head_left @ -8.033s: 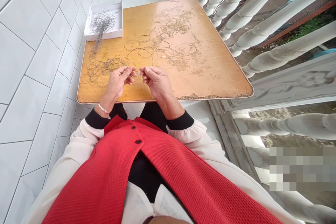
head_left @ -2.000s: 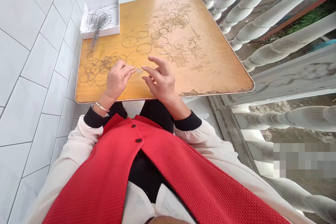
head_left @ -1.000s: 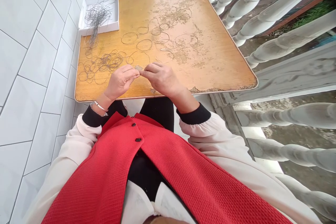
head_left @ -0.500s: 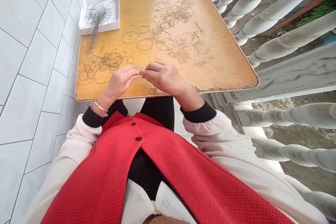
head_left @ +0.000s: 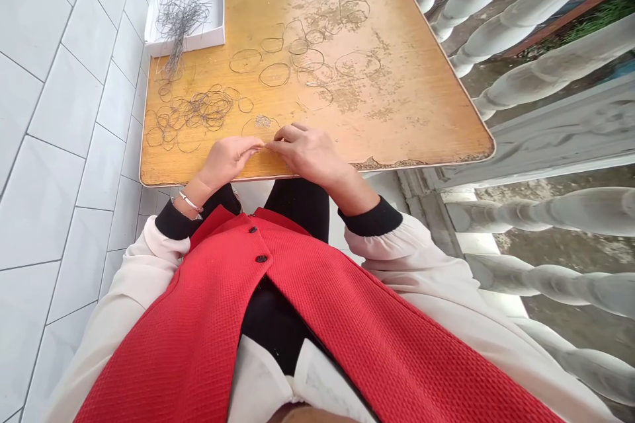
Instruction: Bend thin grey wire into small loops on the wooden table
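My left hand (head_left: 228, 160) and my right hand (head_left: 308, 153) rest near the table's front edge, their fingertips meeting. Just above them lies a thin wire loop (head_left: 260, 125) with a small wound patch. Whether a wire runs between my fingertips is too fine to tell. Left of my hands is a tangled pile of wire loops (head_left: 203, 109). Farther up, separate wire rings (head_left: 307, 59) lie spread out. A bundle of straight thin wires (head_left: 178, 20) sits in a white cardboard box lid (head_left: 208, 36), its ends hanging over the edge.
The worn wooden table (head_left: 397, 122) has peeling varnish and a chipped front edge. White tiled wall (head_left: 69, 106) runs along its left side. White balusters of a balcony railing (head_left: 546, 66) stand along its right side. My lap lies below the front edge.
My right hand has closed from spread fingers and moved in until its fingertips meet my left hand's. The view has tilted, so the table sits higher in the picture.
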Motion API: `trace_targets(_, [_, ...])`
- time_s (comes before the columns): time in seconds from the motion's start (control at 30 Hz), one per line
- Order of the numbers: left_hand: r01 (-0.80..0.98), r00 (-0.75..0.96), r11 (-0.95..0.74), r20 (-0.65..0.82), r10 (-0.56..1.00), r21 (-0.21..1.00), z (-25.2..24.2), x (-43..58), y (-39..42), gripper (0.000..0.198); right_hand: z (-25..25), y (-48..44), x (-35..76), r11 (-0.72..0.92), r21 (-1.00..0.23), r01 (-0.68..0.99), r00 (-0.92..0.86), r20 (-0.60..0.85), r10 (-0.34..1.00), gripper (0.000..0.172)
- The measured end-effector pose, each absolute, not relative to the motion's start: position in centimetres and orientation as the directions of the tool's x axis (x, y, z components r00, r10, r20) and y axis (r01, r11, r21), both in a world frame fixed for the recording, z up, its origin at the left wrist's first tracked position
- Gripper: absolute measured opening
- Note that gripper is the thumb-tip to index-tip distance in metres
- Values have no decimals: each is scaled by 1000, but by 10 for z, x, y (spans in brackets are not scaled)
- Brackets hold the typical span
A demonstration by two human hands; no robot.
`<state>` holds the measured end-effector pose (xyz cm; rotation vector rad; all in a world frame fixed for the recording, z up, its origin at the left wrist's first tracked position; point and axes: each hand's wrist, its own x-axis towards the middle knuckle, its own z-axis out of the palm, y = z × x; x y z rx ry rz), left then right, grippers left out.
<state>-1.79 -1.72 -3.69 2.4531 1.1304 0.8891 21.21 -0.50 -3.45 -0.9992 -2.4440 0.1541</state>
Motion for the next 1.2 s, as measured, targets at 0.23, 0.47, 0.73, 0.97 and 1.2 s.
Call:
trace_targets(0.23, [632, 533, -665, 399, 746, 398, -39, -13, -20, 13, -40, -10, 214, 762, -365, 535, -636, 420, 648, 29])
trace_targets(0.47, [635, 383, -602, 479, 790, 485, -31, -33, -22, 23, -43, -12, 230, 605, -630, 487, -398, 456, 796, 23])
trace_targets(0.73, [775, 519, -549, 180, 836, 313, -18, -17, -17, 57, -55, -12, 221, 608, -552, 571, -375, 484, 791, 50])
trace_targets(0.97, [817, 516, -495, 7, 856, 296, -28, -2, -20, 60, -63, -16, 210, 562, -519, 645, -427, 365, 827, 52])
trace_targets(1.2, [768, 525, -529, 119, 843, 360, -37, -8, -16, 57, -66, -11, 221, 582, -559, 591, -404, 420, 813, 51])
